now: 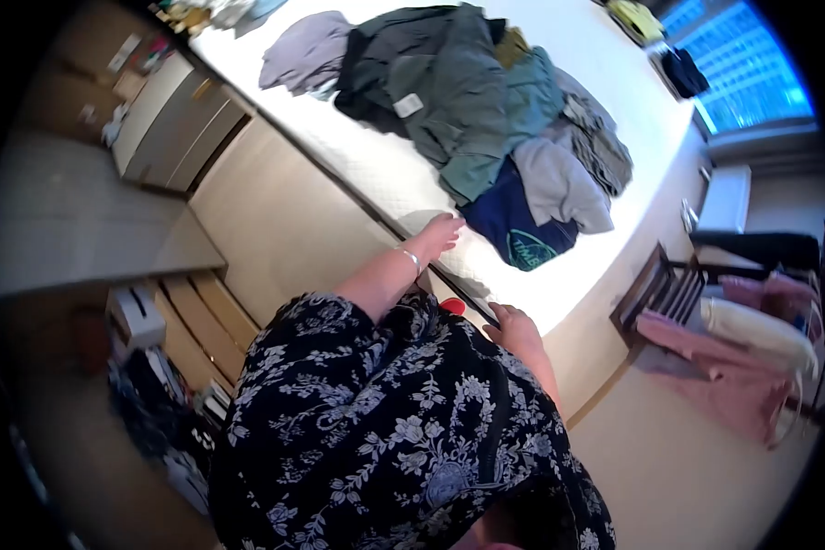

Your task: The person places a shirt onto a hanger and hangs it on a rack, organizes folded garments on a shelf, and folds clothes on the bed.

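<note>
My left hand, with a bracelet at the wrist, reaches over the edge of the bed. Its fingers are loosely apart and hold nothing, close to the left corner of a navy garment with a green print. My right hand is lower, at the bed's edge, with fingers apart and nothing visible in it. On the bed a heap of clothes includes a dark green jacket with a white tag, a light grey garment, a greyish-purple garment and a crumpled grey-brown garment.
The white bed has a dark edge strip. At left stand a drawer cabinet and a white box. A wooden rack at right carries pink clothing. Folded dark clothes lie near the window.
</note>
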A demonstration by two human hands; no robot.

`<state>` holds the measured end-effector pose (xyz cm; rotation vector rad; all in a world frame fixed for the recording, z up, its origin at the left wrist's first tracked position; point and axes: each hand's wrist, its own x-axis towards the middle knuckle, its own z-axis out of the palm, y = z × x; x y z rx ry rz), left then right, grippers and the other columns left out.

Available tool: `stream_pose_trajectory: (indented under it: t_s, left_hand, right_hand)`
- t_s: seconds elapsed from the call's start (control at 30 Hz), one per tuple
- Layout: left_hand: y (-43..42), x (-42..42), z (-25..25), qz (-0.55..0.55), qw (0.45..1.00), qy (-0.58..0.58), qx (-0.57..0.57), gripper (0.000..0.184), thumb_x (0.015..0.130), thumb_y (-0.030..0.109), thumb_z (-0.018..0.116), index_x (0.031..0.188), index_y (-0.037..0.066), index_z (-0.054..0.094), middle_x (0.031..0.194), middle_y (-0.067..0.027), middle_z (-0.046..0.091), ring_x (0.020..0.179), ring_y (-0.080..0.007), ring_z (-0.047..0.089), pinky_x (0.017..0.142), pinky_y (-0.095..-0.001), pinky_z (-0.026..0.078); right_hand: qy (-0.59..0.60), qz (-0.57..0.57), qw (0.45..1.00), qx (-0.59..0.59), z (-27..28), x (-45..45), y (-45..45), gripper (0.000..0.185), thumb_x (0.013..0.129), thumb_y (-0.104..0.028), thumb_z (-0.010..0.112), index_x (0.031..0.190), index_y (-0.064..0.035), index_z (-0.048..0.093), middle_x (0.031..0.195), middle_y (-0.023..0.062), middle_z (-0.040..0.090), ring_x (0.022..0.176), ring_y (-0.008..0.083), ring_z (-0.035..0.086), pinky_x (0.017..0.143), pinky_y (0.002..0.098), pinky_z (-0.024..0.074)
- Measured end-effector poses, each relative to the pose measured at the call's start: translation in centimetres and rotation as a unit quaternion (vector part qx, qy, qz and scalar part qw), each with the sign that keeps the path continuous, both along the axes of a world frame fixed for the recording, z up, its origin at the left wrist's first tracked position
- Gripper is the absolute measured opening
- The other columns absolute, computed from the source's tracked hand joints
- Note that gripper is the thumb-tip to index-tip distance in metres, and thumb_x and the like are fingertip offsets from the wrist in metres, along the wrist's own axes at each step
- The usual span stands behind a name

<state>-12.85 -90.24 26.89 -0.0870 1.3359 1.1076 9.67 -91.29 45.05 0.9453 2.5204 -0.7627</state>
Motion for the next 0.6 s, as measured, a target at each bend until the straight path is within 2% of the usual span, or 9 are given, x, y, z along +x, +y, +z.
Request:
stream_pose_trajectory:
  t_s: [0.03,0.1,0.27,0.37,0.53,0.6]
  left_hand:
    - [-1.1,-1.2,-0.2,0.020,1.000,0.006,0.001,0.039,0.083,0.026,0.059,0.116,0.007,0.048,0.113,-0.0072,0.053,0.089,-0.0226,0.054,0.076,-0.0348,0.046]
    - [-4.0,-2.6,-0.2,0.041,0.997,-0.058,0.028,0.028,0.085,0.025,0.058,0.107,0.007,0.052,0.100,-0.0051,0.057,0.086,-0.0195,0.055,0.075,-0.0327,0.046]
    - [-9.5,-7.9,-1.4,0.153,0.983,-0.070,0.071,0.026,0.086,0.027,0.057,0.105,0.009,0.053,0.098,-0.0037,0.058,0.085,-0.0180,0.056,0.071,-0.0317,0.046]
    - [-5.6,-6.0,-0.8,0.200,0.975,-0.059,0.077,0.025,0.086,0.027,0.057,0.104,0.010,0.054,0.097,-0.0032,0.058,0.084,-0.0168,0.056,0.070,-0.0308,0.046]
    - [-8.2,-12.5,1.4,0.241,0.962,-0.094,0.084,0.026,0.087,0.028,0.058,0.105,0.011,0.053,0.098,-0.0033,0.058,0.085,-0.0160,0.056,0.072,-0.0290,0.046]
    - [-10.5,-17.9,3.2,0.249,0.963,-0.046,0.088,0.026,0.089,0.029,0.055,0.109,0.013,0.053,0.093,-0.0007,0.058,0.083,-0.0127,0.056,0.071,-0.0268,0.046]
  right_hand:
    - [-0.013,0.027,1.000,0.009,-0.3,-1.2,0.9,0.046,0.076,-0.027,0.065,0.115,-0.0047,0.055,0.098,0.0152,0.062,0.091,0.0316,0.059,0.078,0.0402,0.0479]
    - [-0.015,0.073,0.997,0.016,-0.9,-2.7,1.8,0.045,0.076,-0.027,0.065,0.114,-0.0047,0.055,0.098,0.0148,0.062,0.091,0.0313,0.060,0.078,0.0401,0.0478]
    - [0.024,0.183,0.982,0.026,-2.6,-9.3,2.2,0.043,0.076,-0.027,0.064,0.112,-0.0058,0.056,0.098,0.0147,0.061,0.092,0.0313,0.059,0.077,0.0404,0.0474]
    - [0.046,0.234,0.971,0.017,-4.5,-8.3,7.4,0.042,0.076,-0.026,0.063,0.112,-0.0061,0.055,0.098,0.0152,0.061,0.092,0.0319,0.059,0.078,0.0411,0.0473]
    - [-0.004,0.287,0.958,0.002,-4.4,-18.4,4.9,0.041,0.075,-0.027,0.065,0.110,-0.0068,0.056,0.096,0.0146,0.061,0.090,0.0325,0.059,0.076,0.0422,0.0479]
    - [0.013,0.285,0.958,-0.020,-4.9,-24.7,2.4,0.041,0.075,-0.025,0.065,0.110,-0.0059,0.056,0.096,0.0140,0.061,0.091,0.0323,0.058,0.078,0.0414,0.0473]
